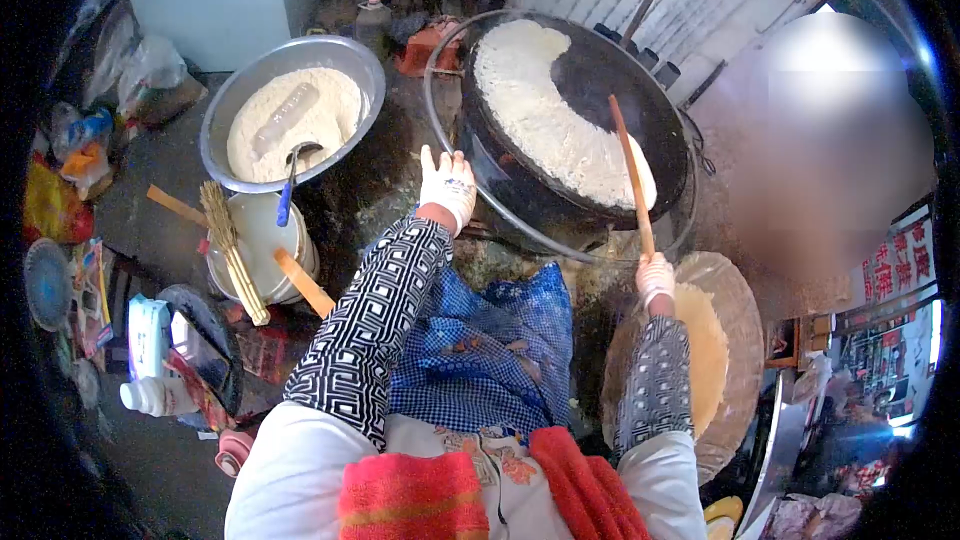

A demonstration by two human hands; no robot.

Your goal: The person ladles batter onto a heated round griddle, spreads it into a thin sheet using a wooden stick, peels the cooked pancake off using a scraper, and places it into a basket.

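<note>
A round black griddle with a metal ring around it stands ahead. Pale batter covers its left and lower part in a curved band. My right hand, gloved, is closed on the lower end of a long wooden stick that reaches over the batter. My left hand, also gloved, rests at the ring's left side with its fingers apart, holding nothing. To its left, a metal basin contains pale batter and a ladle with a blue handle.
Below the basin, a white bucket bears a straw brush and a wooden strip. A round flatbread lies on a round board at the right. A blurred shape fills the upper right. Bottles and bags are at the left.
</note>
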